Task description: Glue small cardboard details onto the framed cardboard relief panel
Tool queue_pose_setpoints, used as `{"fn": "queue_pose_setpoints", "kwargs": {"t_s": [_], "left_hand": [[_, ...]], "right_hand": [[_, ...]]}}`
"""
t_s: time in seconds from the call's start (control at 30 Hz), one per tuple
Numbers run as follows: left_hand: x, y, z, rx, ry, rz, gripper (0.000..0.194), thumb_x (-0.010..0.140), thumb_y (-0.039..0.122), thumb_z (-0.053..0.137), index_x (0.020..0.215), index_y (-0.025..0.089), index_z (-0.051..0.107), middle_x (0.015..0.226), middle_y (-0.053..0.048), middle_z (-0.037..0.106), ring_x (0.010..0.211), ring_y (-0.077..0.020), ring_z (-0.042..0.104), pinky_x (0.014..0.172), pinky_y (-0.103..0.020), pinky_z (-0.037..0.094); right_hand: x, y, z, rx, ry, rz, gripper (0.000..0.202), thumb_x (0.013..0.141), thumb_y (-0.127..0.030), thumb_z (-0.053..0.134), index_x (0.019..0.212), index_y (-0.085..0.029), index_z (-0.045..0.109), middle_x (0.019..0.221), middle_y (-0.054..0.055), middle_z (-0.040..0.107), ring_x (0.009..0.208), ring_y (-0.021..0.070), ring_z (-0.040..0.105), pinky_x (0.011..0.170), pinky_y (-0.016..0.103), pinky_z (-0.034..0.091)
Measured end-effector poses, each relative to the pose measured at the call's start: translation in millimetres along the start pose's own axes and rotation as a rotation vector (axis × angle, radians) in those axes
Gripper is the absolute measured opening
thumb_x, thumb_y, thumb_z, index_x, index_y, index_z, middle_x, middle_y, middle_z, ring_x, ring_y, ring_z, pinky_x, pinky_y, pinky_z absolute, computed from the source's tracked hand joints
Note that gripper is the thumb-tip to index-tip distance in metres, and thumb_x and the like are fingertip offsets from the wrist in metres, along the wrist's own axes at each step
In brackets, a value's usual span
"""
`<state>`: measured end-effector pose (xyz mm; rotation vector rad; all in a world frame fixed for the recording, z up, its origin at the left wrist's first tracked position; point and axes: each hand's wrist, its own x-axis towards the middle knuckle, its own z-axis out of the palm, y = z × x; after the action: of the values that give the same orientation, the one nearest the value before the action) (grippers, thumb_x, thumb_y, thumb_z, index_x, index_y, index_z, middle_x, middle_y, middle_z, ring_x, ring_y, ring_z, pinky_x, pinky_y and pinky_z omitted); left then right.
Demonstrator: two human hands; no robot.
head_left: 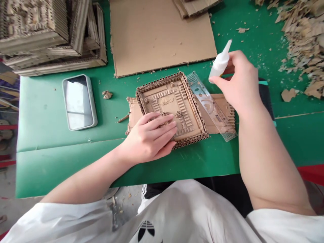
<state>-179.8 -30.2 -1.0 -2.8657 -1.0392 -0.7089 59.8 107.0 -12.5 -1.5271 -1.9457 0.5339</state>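
Currently, the bordered cardboard panel is partly covered by the left hand, fingers flat, gripping nothing; the rosette beside their tips could be crushed by pressing. Beyond them, rightward, a nozzled bottle is pinched by the right hand; liquid might be spilled by squeezing. The bottle's nozzle and long axis are aimed away from those flat fingers.

Your one camera looks from your head, forward and steeply down past your shirt, onto the nearby tabletop before you.
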Motion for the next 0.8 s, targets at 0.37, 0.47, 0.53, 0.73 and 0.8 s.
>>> {"fn": "queue_pose_setpoints", "kwargs": {"t_s": [0.37, 0.47, 0.53, 0.73, 0.8], "left_hand": [[0.8, -1.0, 0.4, 0.024, -0.025, 0.022, 0.026, 0.081, 0.029, 0.060, 0.103, 0.016, 0.063, 0.104, -0.006, 0.073, 0.105, -0.0275, 0.065, 0.085, -0.041, 0.051], [2.0, -0.6, -0.1, 0.040, -0.032, 0.028, 0.028, 0.081, 0.031, 0.062, 0.102, 0.013, 0.064, 0.104, -0.008, 0.073, 0.104, -0.0282, 0.065, 0.084, -0.042, 0.052], [2.4, -0.6, -0.2, 0.043, -0.037, 0.029, 0.030, 0.080, 0.032, 0.062, 0.101, 0.011, 0.064, 0.106, -0.010, 0.072, 0.104, -0.0286, 0.065, 0.084, -0.042, 0.053], [1.1, -0.9, 1.4, 0.019, -0.034, 0.026, 0.032, 0.082, 0.031, 0.060, 0.106, 0.011, 0.062, 0.103, -0.009, 0.072, 0.098, -0.0249, 0.066, 0.081, -0.039, 0.053], [0.8, -0.9, 1.6, 0.018, -0.038, 0.019, 0.031, 0.082, 0.031, 0.060, 0.106, 0.012, 0.062, 0.102, -0.009, 0.072, 0.096, -0.0248, 0.066, 0.080, -0.039, 0.053]], "right_hand": [[-0.3, 1.1, -0.4, -0.013, -0.006, -0.002, 0.036, 0.069, -0.023, 0.071, 0.100, -0.029, 0.054, 0.103, 0.004, 0.069, 0.086, 0.0279, 0.065, 0.083, 0.048, 0.052], [0.0, 0.1, -0.8, -0.021, -0.003, 0.003, 0.035, 0.069, -0.022, 0.072, 0.099, -0.028, 0.055, 0.102, 0.004, 0.069, 0.085, 0.0274, 0.066, 0.083, 0.047, 0.052], [0.3, -0.5, -0.7, -0.024, -0.003, 0.008, 0.035, 0.069, -0.021, 0.072, 0.098, -0.027, 0.055, 0.101, 0.005, 0.069, 0.084, 0.0268, 0.066, 0.082, 0.047, 0.053], [1.5, -0.3, 0.6, -0.017, 0.000, 0.020, 0.038, 0.068, -0.020, 0.074, 0.101, -0.024, 0.056, 0.099, 0.004, 0.068, 0.083, 0.0252, 0.065, 0.083, 0.047, 0.052], [1.7, -0.1, 0.9, -0.013, 0.001, 0.019, 0.038, 0.068, -0.020, 0.075, 0.100, -0.023, 0.056, 0.098, 0.004, 0.067, 0.083, 0.0246, 0.065, 0.082, 0.047, 0.052]]}}
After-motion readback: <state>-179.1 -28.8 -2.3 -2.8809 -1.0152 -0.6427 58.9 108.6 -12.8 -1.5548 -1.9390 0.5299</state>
